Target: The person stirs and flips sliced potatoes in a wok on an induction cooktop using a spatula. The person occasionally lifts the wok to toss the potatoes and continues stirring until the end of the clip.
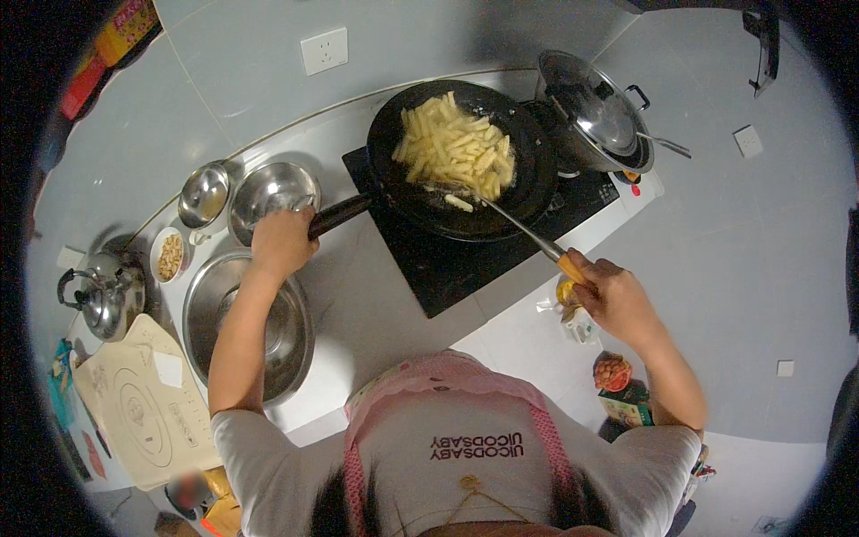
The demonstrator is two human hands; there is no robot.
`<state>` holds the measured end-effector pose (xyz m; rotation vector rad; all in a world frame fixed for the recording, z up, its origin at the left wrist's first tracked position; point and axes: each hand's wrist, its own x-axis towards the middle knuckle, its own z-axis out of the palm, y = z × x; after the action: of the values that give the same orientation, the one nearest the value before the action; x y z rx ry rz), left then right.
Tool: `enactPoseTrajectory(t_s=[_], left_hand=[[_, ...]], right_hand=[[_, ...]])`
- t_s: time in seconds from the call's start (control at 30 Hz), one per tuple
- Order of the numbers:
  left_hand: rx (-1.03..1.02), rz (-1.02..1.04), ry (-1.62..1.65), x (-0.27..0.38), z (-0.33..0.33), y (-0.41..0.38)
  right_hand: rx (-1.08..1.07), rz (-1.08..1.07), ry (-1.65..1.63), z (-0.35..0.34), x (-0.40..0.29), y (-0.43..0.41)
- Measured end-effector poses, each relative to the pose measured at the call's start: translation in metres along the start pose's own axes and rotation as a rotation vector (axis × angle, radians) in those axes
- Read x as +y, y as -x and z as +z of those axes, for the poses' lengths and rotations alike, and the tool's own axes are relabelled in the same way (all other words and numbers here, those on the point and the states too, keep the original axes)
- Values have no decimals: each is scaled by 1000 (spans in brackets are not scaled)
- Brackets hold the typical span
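A black wok rests on the black glass cooktop, holding a heap of pale yellow potato strips. My left hand is closed around the wok's dark handle, to the left of the pan. In my right hand is a metal spatula, gripped by its wooden handle. The spatula's far end reaches into the wok at the near edge of the strips, partly hidden by them. One strip lies apart from the heap, close to the spatula.
Right of the wok stands a steel pot with a tilted glass lid. Steel bowls, a large steel basin, a dish of peanuts and a kettle occupy the left counter. A beige induction cooker lies near them.
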<state>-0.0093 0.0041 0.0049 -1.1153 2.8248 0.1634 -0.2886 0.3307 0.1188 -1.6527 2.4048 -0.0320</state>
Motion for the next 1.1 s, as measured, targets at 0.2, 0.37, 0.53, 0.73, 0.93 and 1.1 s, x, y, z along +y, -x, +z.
enactPoseTrajectory(t_s=[0.2, 0.37, 0.53, 0.73, 0.93, 1.1], left_hand=[[7, -2, -6, -1, 2, 0], [23, 19, 2, -3, 4, 0], [67, 13, 5, -5, 9, 2], [100, 47, 7, -6, 12, 3], [26, 9, 29, 4, -8, 7], [40, 13, 18, 5, -8, 7]], right_hand=[[72, 15, 116, 16, 2, -7], [133, -18, 76, 30, 9, -8], [61, 144, -402, 13, 13, 3], [131, 284, -654, 0, 23, 19], [175, 512, -744, 30, 27, -4], [124, 516, -995, 53, 25, -15]])
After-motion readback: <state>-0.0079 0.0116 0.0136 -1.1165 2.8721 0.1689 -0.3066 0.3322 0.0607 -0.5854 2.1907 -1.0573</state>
